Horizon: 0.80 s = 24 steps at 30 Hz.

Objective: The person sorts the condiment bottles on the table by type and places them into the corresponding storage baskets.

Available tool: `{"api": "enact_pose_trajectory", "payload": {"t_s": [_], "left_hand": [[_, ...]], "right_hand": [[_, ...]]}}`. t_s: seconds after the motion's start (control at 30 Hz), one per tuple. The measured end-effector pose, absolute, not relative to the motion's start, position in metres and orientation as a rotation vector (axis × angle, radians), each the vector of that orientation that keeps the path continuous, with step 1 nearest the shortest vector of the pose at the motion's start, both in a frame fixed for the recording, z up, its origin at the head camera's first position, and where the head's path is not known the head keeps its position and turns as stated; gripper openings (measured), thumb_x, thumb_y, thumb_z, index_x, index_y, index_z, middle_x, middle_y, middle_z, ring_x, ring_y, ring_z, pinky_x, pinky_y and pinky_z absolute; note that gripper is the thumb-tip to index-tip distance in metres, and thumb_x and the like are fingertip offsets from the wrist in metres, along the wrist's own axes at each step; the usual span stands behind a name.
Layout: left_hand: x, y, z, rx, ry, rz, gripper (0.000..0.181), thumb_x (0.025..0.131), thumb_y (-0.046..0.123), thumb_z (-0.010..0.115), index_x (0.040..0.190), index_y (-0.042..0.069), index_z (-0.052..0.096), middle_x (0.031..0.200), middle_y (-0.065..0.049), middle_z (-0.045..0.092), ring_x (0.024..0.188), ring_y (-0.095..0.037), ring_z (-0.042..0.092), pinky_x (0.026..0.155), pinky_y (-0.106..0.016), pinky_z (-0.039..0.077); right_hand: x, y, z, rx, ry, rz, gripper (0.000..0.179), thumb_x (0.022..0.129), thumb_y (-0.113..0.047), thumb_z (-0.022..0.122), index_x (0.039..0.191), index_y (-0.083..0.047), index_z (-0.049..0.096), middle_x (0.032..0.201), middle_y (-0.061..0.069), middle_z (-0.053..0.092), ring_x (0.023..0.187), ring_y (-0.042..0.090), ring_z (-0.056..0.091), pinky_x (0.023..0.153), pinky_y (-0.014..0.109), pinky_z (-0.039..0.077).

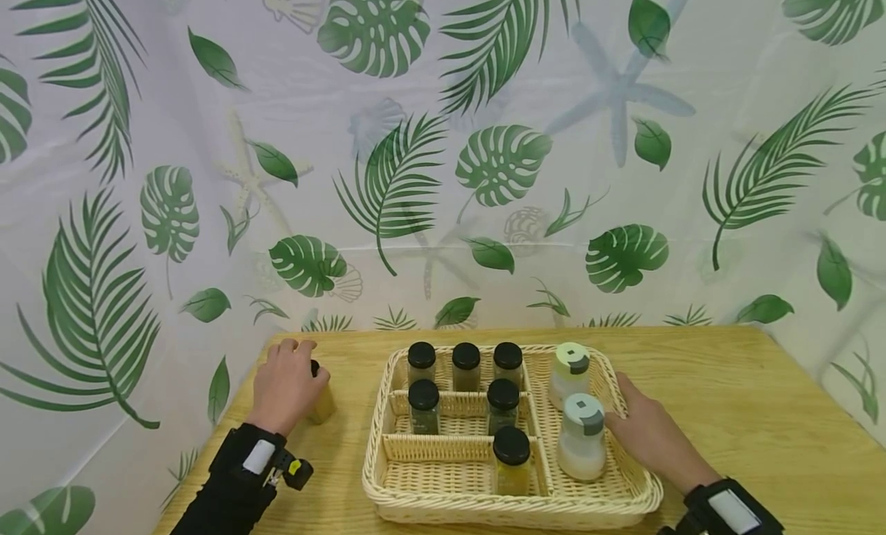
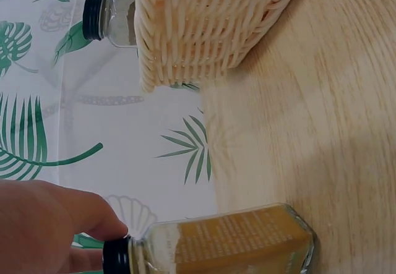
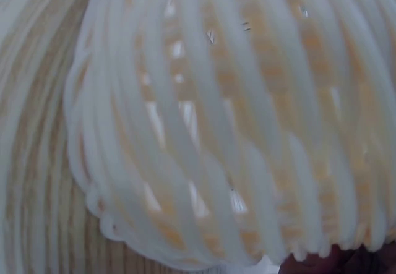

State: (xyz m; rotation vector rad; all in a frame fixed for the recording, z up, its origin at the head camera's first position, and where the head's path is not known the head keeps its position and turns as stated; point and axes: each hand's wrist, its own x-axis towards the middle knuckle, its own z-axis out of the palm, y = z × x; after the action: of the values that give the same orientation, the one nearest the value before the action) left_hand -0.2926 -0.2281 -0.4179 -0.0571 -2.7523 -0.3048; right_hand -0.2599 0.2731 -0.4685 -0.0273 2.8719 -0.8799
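Note:
On the table's left side, my left hand (image 1: 287, 385) pinches the black cap of a glass spice jar (image 1: 322, 404). The left wrist view shows the same spice jar (image 2: 241, 243) filled with brownish-yellow powder, its base at the wooden tabletop. Over at the right, my right hand (image 1: 654, 433) grips the side rim of a woven basket (image 1: 512, 507), thumb over the edge. That basket's weave (image 3: 235, 113) fills the right wrist view, blurred. Inside it stand several black-capped jars (image 1: 512, 462), plus two shakers, one with a yellow-green lid (image 1: 571, 377), one with a pale blue lid (image 1: 582, 443).
Dividers (image 1: 450, 445) split the basket's left part into three rows, beside one long compartment on the right. A wooden table (image 1: 754, 412) lies beneath. Behind and to the left hangs a leaf-patterned cloth (image 1: 429, 212).

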Motion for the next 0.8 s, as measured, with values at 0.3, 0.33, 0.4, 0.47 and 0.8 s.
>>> {"api": "enact_pose_trajectory", "payload": {"t_s": [0.3,0.33,0.4,0.47,0.8], "left_hand": [[-0.2930,-0.2288,-0.4248,-0.045,-2.755,-0.335,0.042,0.091,0.019,0.063,0.126,-0.003,0.064,0.117,-0.027,0.060,0.107,-0.043,0.057,0.078,-0.054,0.053],[-0.2928,-0.2284,-0.4245,-0.039,-2.759,-0.339,0.042,0.090,0.018,0.063,0.126,-0.003,0.064,0.116,-0.027,0.061,0.106,-0.042,0.057,0.077,-0.054,0.053],[-0.2925,-0.2276,-0.4239,-0.027,-2.768,-0.348,0.041,0.089,0.018,0.064,0.125,-0.002,0.064,0.114,-0.026,0.062,0.104,-0.041,0.058,0.075,-0.053,0.054],[-0.2918,-0.2268,-0.4235,-0.020,-2.774,-0.363,0.041,0.088,0.016,0.065,0.125,-0.002,0.064,0.113,-0.026,0.063,0.102,-0.040,0.059,0.073,-0.052,0.055],[-0.2918,-0.2284,-0.4218,-0.034,-2.793,-0.381,0.040,0.088,0.014,0.066,0.125,-0.002,0.064,0.107,-0.024,0.065,0.088,-0.035,0.062,0.070,-0.048,0.054]], "right_hand": [[-0.2598,0.2741,-0.4701,-0.030,2.883,-0.869,0.081,0.102,-0.027,0.048,0.156,0.012,0.002,0.153,0.042,0.025,0.138,0.058,0.032,0.106,0.067,0.035],[-0.2598,0.2741,-0.4702,-0.031,2.883,-0.871,0.081,0.102,-0.027,0.048,0.156,0.012,0.002,0.153,0.042,0.025,0.138,0.058,0.032,0.106,0.067,0.035],[-0.2597,0.2742,-0.4706,-0.036,2.887,-0.872,0.081,0.102,-0.027,0.048,0.156,0.012,0.002,0.152,0.042,0.025,0.138,0.058,0.032,0.106,0.067,0.035],[-0.2596,0.2743,-0.4709,-0.039,2.888,-0.874,0.081,0.102,-0.027,0.048,0.156,0.012,0.002,0.153,0.042,0.025,0.138,0.058,0.032,0.106,0.067,0.035],[-0.2581,0.2734,-0.4706,-0.027,2.875,-0.898,0.081,0.101,-0.027,0.047,0.157,0.010,0.002,0.153,0.041,0.025,0.139,0.057,0.032,0.107,0.067,0.035]]}}
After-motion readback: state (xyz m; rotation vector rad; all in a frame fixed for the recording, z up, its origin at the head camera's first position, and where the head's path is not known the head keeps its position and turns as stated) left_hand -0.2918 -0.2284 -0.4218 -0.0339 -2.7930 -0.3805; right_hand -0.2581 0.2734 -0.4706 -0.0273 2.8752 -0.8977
